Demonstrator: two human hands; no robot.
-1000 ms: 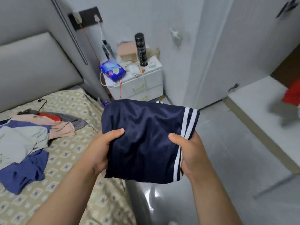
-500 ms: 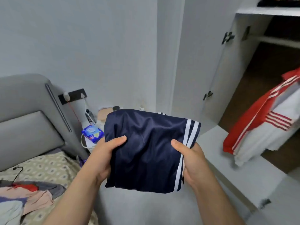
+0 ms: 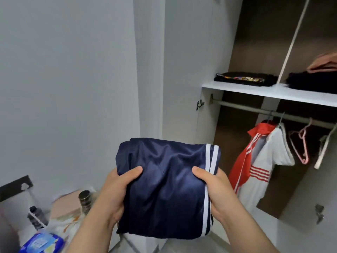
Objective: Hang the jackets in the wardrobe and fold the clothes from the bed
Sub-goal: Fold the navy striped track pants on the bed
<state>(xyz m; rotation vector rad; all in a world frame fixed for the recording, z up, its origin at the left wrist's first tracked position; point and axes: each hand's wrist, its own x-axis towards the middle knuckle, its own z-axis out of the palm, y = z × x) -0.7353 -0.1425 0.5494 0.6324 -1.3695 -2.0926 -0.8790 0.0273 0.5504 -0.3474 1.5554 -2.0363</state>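
The left hand (image 3: pixel 116 194) and right hand (image 3: pixel 215 190) are gripping a folded navy garment (image 3: pixel 167 189) by its sides, thumbs lying on top; white stripes are running along its right edge; a red-and-white jacket (image 3: pixel 260 167) is hanging from the rail (image 3: pixel 255 109) in the open wardrobe (image 3: pixel 259 33), beside a pink hanger (image 3: pixel 300 143); black folded clothes (image 3: pixel 244 78) are lying on the shelf (image 3: pixel 273 92) above; a bottle (image 3: pixel 84 199) is standing at lower left.

Here's the folded garment (image 3: pixel 167 189) between my left hand (image 3: pixel 116 196) and right hand (image 3: pixel 217 192); wardrobe shelf (image 3: pixel 255 90) at two o'clock, hanging jacket (image 3: pixel 260 161) beneath it at three, bottle (image 3: pixel 84 199) down at eight.
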